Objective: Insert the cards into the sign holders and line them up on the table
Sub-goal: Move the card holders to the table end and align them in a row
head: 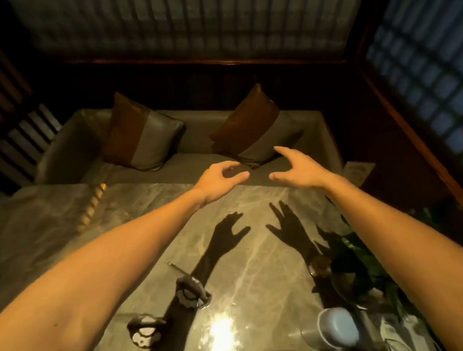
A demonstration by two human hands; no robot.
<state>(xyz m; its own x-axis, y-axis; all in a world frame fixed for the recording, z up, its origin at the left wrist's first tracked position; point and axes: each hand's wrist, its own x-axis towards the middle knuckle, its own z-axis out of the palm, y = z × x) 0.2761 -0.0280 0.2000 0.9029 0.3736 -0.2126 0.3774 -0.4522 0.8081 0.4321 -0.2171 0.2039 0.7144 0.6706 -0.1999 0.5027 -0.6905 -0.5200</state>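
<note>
Two bare hands reach out over the far edge of the marble table [121, 213] at frame centre: the left hand [219, 180] and the right hand [298, 169], both empty with fingers loosely spread. Two sign holders [191, 292] [144, 330], dark with pale patterned faces, stand at lower centre-left. Two cushions [140, 134] [251, 123] lean on the bench beyond.

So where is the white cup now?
In the head view the white cup lies on its side near the table's near right edge, beside the plant, under the right forearm.
</note>
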